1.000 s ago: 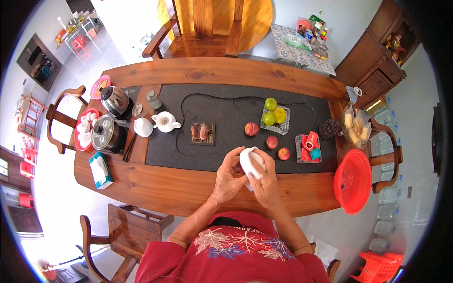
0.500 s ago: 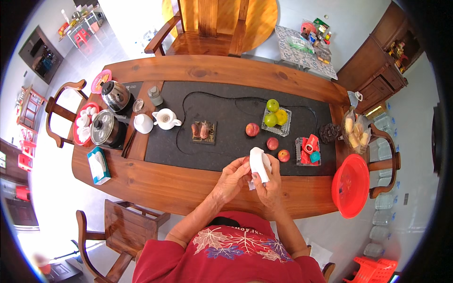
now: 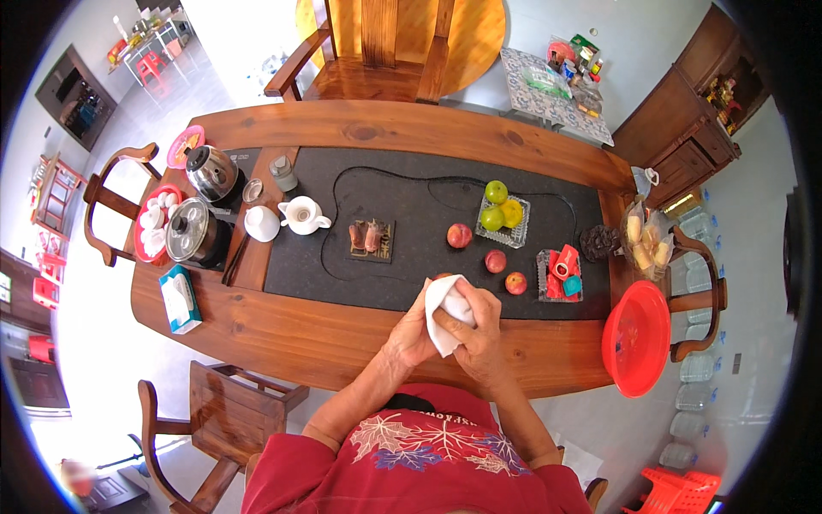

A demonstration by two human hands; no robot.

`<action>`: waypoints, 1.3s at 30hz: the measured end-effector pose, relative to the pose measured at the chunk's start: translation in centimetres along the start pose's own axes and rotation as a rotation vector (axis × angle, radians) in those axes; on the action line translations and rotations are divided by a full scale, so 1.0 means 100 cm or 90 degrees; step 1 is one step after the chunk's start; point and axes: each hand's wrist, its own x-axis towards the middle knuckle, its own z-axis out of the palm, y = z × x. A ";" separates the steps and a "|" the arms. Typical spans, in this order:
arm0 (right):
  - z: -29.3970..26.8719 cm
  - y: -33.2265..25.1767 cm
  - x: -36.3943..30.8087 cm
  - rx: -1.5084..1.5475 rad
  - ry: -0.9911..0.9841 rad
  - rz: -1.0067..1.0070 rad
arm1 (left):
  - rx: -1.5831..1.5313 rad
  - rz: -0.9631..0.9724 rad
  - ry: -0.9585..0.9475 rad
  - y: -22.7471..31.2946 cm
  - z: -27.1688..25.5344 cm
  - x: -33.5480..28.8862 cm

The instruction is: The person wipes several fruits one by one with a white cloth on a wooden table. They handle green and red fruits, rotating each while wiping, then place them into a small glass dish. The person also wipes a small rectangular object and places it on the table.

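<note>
My left hand [image 3: 409, 336] is closed round a red plum [image 3: 442, 277]; only a sliver shows above the white tissue, the rest being hidden. My right hand [image 3: 481, 338] grips the white tissue [image 3: 447, 310], pressing it over the fruit, its fingers curled from the right. Both hands meet above the table's near edge. Just beyond them on the dark inset lie three loose red plums, the nearest pair being one plum [image 3: 495, 261] and another plum [image 3: 515, 283]. A square glass dish [image 3: 523, 237] behind holds green and yellow fruit.
A red basin [image 3: 637, 338] stands at the table's right end, beside a glass tray of red packets [image 3: 561, 274]. On the left are a tissue box [image 3: 180, 300], a lidded pot [image 3: 193, 233], a kettle [image 3: 211, 176] and a white teapot [image 3: 302, 216]. A black cord [image 3: 377, 169] crosses the inset.
The tissue has shifted left and spread over the plum, hanging lower between my hands. My right hand has turned and moved in closer against my left. Things on the table stay put.
</note>
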 end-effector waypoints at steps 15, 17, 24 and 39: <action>-0.006 0.012 -0.021 0.450 0.102 0.570 | 0.135 0.084 -0.027 -0.016 -0.014 0.003; 0.003 0.018 -0.030 0.452 0.100 0.555 | 0.221 0.192 0.036 -0.023 0.006 -0.002; 0.012 0.020 -0.049 0.878 0.175 0.692 | 0.453 0.356 0.080 -0.032 -0.007 0.003; -0.037 0.066 -0.087 0.693 0.085 0.735 | 0.614 0.320 0.218 -0.056 -0.023 0.085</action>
